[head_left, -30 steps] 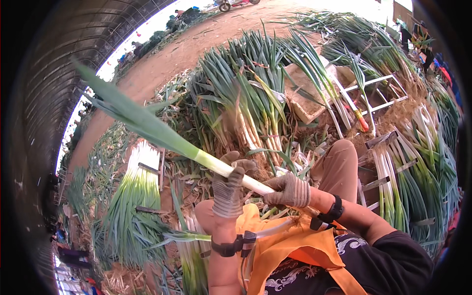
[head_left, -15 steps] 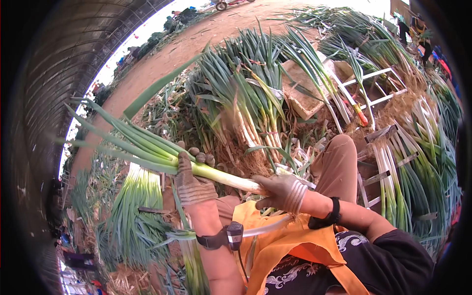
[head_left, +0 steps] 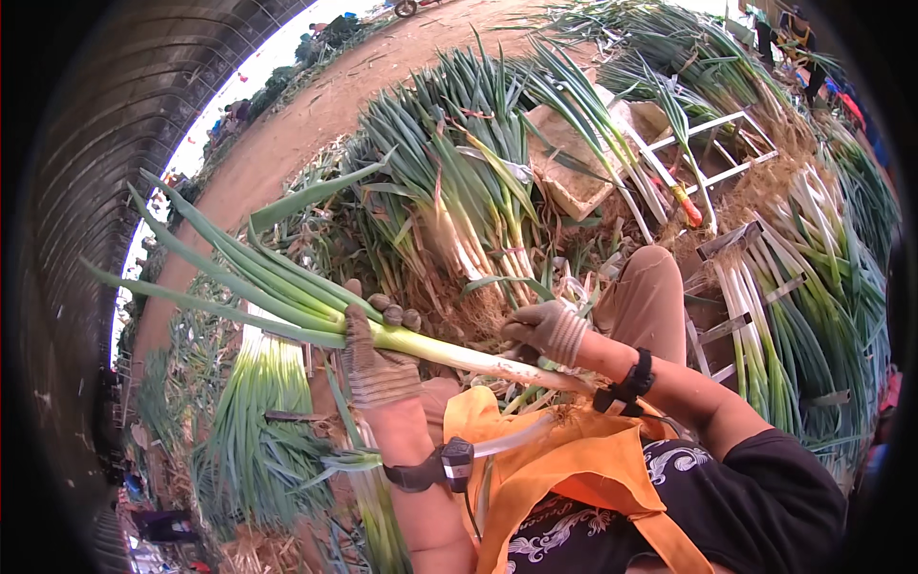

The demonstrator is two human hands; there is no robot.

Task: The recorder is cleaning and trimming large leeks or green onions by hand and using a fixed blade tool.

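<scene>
My left hand (head_left: 378, 354), in a knit work glove, grips a long leek (head_left: 287, 306) where the white stalk turns green. Its green leaves fan out to the upper left. The white stalk runs right and down toward my orange apron (head_left: 564, 469). My gloved right hand (head_left: 547, 330) is closed around the white stalk further along, near its root end. Both wrists wear dark bands.
Big heaps of leeks (head_left: 459, 191) lie ahead and at the right (head_left: 794, 316). A trimmed bundle (head_left: 258, 421) lies at lower left. A white frame rack (head_left: 717, 153) and a pale box (head_left: 574, 172) stand behind. A dirt path (head_left: 316, 115) runs past; people stand far off.
My left hand slid from the white stalk out toward the leaves, and the leek swung lower to the left. My right hand stayed on the stalk's root end.
</scene>
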